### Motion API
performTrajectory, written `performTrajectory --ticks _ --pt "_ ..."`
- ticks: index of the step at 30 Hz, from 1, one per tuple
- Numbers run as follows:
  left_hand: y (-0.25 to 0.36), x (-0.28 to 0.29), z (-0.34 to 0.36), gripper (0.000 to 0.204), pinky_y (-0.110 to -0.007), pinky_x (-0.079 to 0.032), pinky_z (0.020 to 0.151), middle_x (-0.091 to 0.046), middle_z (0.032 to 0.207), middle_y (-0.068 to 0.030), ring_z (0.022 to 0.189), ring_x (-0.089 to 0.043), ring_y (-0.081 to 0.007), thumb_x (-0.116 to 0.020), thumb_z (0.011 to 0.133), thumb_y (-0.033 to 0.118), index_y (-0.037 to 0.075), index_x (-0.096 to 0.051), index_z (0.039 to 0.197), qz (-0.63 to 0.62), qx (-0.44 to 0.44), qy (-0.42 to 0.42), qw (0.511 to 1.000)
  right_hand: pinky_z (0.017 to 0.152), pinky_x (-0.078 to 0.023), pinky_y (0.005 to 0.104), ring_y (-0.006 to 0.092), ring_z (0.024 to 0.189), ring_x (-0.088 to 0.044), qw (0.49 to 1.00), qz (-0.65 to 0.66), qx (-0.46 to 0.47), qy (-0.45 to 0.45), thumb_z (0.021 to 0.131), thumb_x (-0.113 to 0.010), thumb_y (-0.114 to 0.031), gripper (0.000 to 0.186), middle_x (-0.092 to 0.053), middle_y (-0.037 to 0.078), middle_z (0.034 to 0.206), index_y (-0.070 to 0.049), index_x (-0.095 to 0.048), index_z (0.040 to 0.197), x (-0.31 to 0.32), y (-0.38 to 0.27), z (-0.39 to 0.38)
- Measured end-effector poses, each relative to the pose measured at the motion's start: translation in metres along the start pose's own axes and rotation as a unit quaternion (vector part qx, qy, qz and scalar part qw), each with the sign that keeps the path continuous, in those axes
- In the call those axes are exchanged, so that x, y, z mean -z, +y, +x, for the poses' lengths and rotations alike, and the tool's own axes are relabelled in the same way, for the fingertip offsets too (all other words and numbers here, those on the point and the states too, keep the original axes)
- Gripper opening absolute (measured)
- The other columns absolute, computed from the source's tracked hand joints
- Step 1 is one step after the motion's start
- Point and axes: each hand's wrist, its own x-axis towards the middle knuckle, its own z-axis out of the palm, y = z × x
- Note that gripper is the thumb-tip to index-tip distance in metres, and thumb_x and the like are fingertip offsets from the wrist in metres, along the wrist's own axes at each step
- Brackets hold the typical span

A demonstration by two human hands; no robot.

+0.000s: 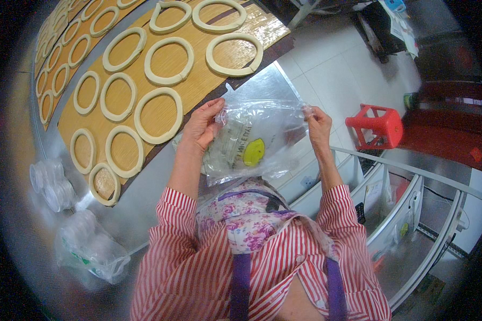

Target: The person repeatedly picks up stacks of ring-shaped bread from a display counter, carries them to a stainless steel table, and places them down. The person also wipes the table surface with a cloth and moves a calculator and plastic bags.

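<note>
A clear plastic bag [284,134] with a yellow-green printed shape is stretched between my two hands, in front of my floral apron. My left hand [204,122] pinches its upper left edge, while my right hand [318,124] grips the upper right corner. Behind the bag, at its left side, lies something pale and folded, too unclear to name. Close to my left hand, rings of pale dough [158,115] lie in rows on a wooden board [190,96].
Another board at the far left carries more dough rings [60,78]. Stacked clear plastic tubs [52,184] and a bag of similar containers [88,243] stand on the metal table [112,219]. A red plastic stool [377,128] lies at the right, near white-framed shelving [418,174].
</note>
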Motion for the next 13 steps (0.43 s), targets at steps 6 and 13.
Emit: performTrajectory --ticks 6,13 --pt "0.007 0.002 -0.005 0.033 -0.028 -0.053 0.077 -0.064 0.098 -0.0045 0.085 -0.062 -0.0155 -0.071 0.078 -0.001 0.004 -0.059 0.109 -0.041 0.047 -0.052 0.997 0.062 -0.040 0.0209 0.0058 0.069 -0.051 0.999 0.032 0.003 0.025 0.089 -0.067 -0.018 0.019 -0.061 -0.003 0.075 -0.001 -0.071 0.096 0.001 0.008 0.001" --pt "0.006 0.020 0.003 0.038 -0.026 -0.052 0.083 -0.062 0.102 -0.0088 0.089 -0.062 -0.0164 -0.069 0.077 -0.007 0.002 -0.058 0.112 0.028 -0.075 -0.008 0.997 0.066 -0.043 0.0211 0.0064 0.072 -0.055 0.998 0.025 0.016 0.047 0.086 -0.069 -0.019 0.017 -0.066 -0.001 0.079 -0.006 -0.073 0.097 0.009 0.000 0.003"
